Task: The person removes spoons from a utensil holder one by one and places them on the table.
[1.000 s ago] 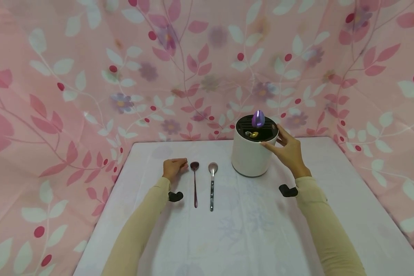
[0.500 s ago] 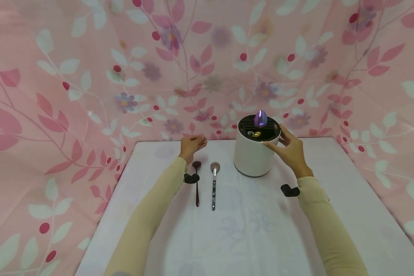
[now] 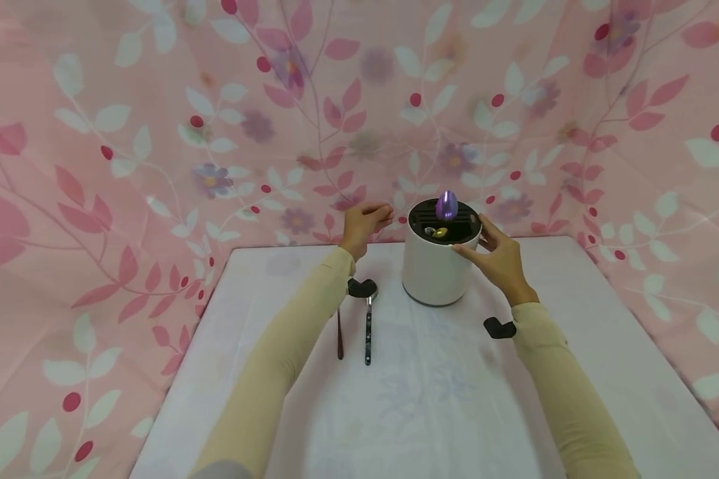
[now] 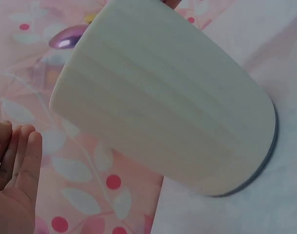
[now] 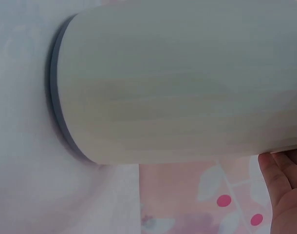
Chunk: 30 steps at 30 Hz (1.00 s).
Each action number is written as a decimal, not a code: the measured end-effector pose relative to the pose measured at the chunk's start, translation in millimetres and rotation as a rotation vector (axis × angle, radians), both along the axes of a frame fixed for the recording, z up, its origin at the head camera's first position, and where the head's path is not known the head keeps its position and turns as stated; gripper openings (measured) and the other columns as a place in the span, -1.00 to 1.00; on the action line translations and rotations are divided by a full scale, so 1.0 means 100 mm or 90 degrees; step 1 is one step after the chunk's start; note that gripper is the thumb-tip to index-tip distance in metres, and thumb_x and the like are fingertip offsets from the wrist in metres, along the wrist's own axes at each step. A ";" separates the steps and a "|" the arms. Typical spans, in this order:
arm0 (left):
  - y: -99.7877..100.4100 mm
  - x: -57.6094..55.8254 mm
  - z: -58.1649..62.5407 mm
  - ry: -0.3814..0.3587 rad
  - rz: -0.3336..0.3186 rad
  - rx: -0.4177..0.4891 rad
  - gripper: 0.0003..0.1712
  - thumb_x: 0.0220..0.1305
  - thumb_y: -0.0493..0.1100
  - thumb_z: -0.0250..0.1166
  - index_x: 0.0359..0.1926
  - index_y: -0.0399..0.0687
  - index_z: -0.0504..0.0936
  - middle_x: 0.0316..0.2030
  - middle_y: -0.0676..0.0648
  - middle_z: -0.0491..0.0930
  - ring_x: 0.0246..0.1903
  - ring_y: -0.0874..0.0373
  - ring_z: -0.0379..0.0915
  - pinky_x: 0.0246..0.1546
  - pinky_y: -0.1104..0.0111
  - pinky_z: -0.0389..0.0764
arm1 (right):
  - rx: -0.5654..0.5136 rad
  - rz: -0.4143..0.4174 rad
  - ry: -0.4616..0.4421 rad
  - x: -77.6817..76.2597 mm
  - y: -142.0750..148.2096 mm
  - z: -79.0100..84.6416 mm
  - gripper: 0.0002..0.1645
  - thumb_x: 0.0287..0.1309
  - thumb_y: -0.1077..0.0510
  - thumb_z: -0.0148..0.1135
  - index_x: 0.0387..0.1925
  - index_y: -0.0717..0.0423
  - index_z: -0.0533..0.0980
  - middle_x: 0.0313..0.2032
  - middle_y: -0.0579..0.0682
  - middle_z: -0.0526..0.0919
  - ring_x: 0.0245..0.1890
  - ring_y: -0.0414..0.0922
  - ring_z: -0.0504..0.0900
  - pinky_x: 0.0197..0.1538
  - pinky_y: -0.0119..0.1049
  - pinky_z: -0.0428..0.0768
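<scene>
A white utensil holder (image 3: 436, 273) with a black slotted top (image 3: 425, 216) stands upright on the table. A shiny purple spoon (image 3: 447, 206) sticks up out of it. Small gold and silver utensil heads (image 3: 440, 233) show low in its opening. My right hand (image 3: 500, 263) grips the holder's right rim, thumb in front and fingers behind. Raised to the left of the holder, apart from it, is my left hand (image 3: 362, 226). Its fingers (image 4: 29, 165) are nearly straight with the thumb near them, and nothing is visible in them.
Under my left forearm lie a dark brown spoon (image 3: 339, 336), its head hidden, and a spoon with a black patterned handle (image 3: 368, 339), its head partly covered by the wrist mount. Pink floral cloth (image 3: 311, 146) hangs behind the white table (image 3: 395, 412).
My left hand has risen and moved right, from beside the brown spoon toward the holder. The right hand has kept its grip on the holder's rim.
</scene>
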<state>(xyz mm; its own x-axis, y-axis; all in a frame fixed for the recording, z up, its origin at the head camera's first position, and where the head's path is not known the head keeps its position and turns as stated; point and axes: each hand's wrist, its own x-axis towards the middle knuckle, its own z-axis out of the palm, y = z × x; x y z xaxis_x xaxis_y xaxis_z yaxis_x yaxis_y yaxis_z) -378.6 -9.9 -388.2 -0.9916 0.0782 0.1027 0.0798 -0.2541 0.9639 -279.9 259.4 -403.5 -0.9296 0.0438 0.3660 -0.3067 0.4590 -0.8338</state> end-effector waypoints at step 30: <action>0.54 0.09 0.25 0.072 -0.066 -0.262 -0.70 0.23 -0.18 0.40 -0.03 -0.18 0.72 -0.15 -0.05 0.70 -0.16 0.17 0.61 -0.11 0.51 0.63 | -0.003 -0.008 0.013 -0.26 0.10 -0.35 0.07 -0.05 -0.12 0.53 0.45 -0.16 0.18 0.36 -0.05 0.33 0.26 -0.05 0.46 0.22 -0.23 0.49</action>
